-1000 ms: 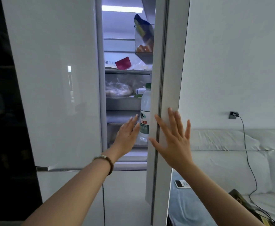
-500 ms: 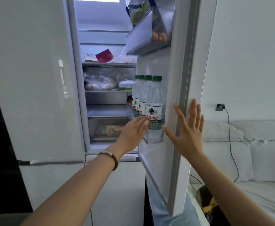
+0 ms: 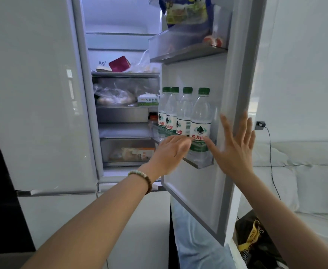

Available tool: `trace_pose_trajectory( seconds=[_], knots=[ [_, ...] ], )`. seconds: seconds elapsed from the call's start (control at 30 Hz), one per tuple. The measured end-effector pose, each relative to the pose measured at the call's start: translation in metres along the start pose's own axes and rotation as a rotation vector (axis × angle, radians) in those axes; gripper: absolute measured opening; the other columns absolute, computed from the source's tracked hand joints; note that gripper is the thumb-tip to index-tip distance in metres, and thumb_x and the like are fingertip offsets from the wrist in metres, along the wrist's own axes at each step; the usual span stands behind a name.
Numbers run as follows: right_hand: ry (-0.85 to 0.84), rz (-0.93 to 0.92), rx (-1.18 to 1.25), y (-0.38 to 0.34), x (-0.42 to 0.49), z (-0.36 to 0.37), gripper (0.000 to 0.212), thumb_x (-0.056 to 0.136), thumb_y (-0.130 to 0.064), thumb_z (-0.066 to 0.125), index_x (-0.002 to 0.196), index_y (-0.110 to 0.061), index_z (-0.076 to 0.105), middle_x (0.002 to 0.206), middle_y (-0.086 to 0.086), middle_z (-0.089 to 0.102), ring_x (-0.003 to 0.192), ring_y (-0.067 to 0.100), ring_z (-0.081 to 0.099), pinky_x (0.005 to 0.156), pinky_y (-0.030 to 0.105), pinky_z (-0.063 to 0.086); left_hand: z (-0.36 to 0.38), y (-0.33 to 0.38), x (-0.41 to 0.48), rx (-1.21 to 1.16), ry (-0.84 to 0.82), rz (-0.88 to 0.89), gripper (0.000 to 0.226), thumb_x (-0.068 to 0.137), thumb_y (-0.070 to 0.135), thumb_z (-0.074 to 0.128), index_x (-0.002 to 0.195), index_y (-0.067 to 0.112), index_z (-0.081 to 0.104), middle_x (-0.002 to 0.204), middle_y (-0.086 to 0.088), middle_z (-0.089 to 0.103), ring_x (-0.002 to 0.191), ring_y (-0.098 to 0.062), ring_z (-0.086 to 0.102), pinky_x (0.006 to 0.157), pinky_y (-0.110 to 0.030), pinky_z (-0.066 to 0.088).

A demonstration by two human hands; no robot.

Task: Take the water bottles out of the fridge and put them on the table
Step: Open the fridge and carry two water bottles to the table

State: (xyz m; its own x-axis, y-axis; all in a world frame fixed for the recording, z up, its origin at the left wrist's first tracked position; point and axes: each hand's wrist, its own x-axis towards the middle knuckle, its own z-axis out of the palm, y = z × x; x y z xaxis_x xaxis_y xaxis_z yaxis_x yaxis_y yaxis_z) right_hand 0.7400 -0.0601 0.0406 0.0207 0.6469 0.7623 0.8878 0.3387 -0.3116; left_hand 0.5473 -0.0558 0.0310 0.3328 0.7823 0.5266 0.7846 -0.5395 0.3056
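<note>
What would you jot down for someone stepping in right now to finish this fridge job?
Left hand: open, fingers reaching at the nearest water bottle, no grip yet.
Right hand: open, palm flat against the fridge door edge.
Bottles: four water bottles with green caps stand in a row in the door shelf.
Done: door opened.
Left: take out all four and carry them to the table, which is not in view.
</note>
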Motion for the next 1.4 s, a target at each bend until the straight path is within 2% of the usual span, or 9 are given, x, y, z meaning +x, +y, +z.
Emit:
trace_pose_trajectory(
  seconds=[0.1, 0.3, 0.47, 0.63, 0.73, 0.9, 1.13, 1.23, 1.4],
  knots=[
    [0.004, -0.136, 0.123, -0.038, 0.004, 0.011, 0.077, 0.085, -0.065, 0.039, 0.149, -0.038, 0.004, 0.159, 0.002, -0.015, 0.145, 0.02, -0.016, 0.115, 0.043, -0.007, -0.014, -0.041, -0.017, 0.057, 0.063, -0.1, 0.058, 0.097, 0.051, 0.012, 0.144, 0.025, 0.034, 0.15, 0.003, 0.036, 0.141, -0.014, 0.026, 0.116, -0.033, 0.017],
    [-0.295, -0.231, 0.41, -0.121, 0.006, 0.096, 0.07, 0.088, -0.06, 0.041, 0.145, -0.044, 0.004, 0.159, -0.011, -0.006, 0.146, 0.011, -0.009, 0.115, 0.032, -0.005, -0.055, -0.168, -0.071, 0.061, 0.273, -0.412, 0.055, 0.097, 0.047, 0.023, 0.143, 0.022, 0.037, 0.15, -0.001, 0.037, 0.138, -0.02, 0.032, 0.113, -0.037, 0.027],
    [-0.693, 0.062, 0.722, -0.186, -0.02, 0.215, 0.072, 0.088, -0.05, 0.053, 0.147, -0.037, 0.013, 0.16, -0.009, 0.001, 0.146, 0.008, 0.002, 0.114, 0.027, 0.007, -0.077, -0.283, -0.133, 0.135, 0.263, -0.633, 0.048, 0.1, 0.036, 0.032, 0.144, 0.018, 0.034, 0.153, -0.007, 0.031, 0.139, -0.025, 0.029, 0.112, -0.035, 0.023],
    [-0.985, 0.434, 0.886, -0.25, -0.056, 0.338, 0.071, 0.087, -0.056, 0.049, 0.147, -0.039, 0.014, 0.157, -0.005, 0.015, 0.144, 0.017, 0.019, 0.111, 0.04, 0.023, -0.092, -0.402, -0.174, 0.145, 0.23, -0.752, 0.054, 0.099, 0.041, 0.032, 0.149, 0.021, 0.022, 0.158, -0.004, 0.017, 0.143, -0.024, 0.021, 0.115, -0.037, 0.019],
    [-1.105, 0.566, 0.913, -0.28, -0.086, 0.409, 0.069, 0.088, -0.054, 0.049, 0.147, -0.04, 0.015, 0.156, -0.003, 0.02, 0.142, 0.017, 0.025, 0.115, 0.04, 0.024, -0.083, -0.465, -0.198, 0.129, 0.177, -0.789, 0.061, 0.097, 0.046, 0.031, 0.15, 0.024, 0.013, 0.16, -0.002, 0.008, 0.145, -0.022, 0.014, 0.118, -0.038, 0.013],
    [-1.084, 0.778, 0.971, -0.308, -0.123, 0.505, 0.088, 0.076, -0.063, 0.057, 0.147, -0.037, 0.012, 0.154, -0.002, 0.024, 0.139, 0.018, 0.03, 0.114, 0.044, 0.028, -0.042, -0.541, -0.228, 0.109, 0.091, -0.827, 0.068, 0.094, 0.053, 0.031, 0.15, 0.028, 0.002, 0.16, 0.0, -0.002, 0.146, -0.023, 0.007, 0.119, -0.041, 0.012],
    [-0.927, 0.963, 1.182, -0.324, -0.136, 0.58, 0.07, 0.088, -0.042, 0.056, 0.145, -0.038, 0.014, 0.132, -0.001, 0.041, 0.124, 0.022, 0.044, 0.105, 0.039, 0.037, 0.002, -0.588, -0.243, -0.024, 0.097, -0.848, 0.071, 0.091, 0.059, 0.031, 0.144, 0.045, -0.014, 0.155, 0.015, -0.021, 0.146, -0.023, -0.009, 0.118, -0.045, 0.013],
    [-0.862, 1.038, 1.319, -0.331, -0.135, 0.598, 0.076, 0.089, -0.038, 0.057, 0.147, -0.039, 0.007, 0.137, 0.003, 0.042, 0.128, 0.022, 0.044, 0.109, 0.04, 0.035, 0.011, -0.596, -0.236, -0.067, 0.122, -0.853, 0.071, 0.09, 0.062, 0.03, 0.139, 0.053, -0.02, 0.153, 0.017, -0.027, 0.146, -0.025, -0.008, 0.115, -0.05, 0.022],
    [-0.736, 1.119, 1.501, -0.344, -0.123, 0.615, 0.064, 0.088, -0.034, 0.061, 0.14, -0.04, 0.026, 0.136, -0.003, 0.053, 0.108, 0.016, 0.058, 0.11, 0.037, 0.034, 0.019, -0.595, -0.227, -0.153, 0.163, -0.826, 0.074, 0.086, 0.066, 0.032, 0.135, 0.058, -0.023, 0.15, 0.016, -0.035, 0.147, -0.024, -0.003, 0.104, -0.05, 0.04]
  ],
)
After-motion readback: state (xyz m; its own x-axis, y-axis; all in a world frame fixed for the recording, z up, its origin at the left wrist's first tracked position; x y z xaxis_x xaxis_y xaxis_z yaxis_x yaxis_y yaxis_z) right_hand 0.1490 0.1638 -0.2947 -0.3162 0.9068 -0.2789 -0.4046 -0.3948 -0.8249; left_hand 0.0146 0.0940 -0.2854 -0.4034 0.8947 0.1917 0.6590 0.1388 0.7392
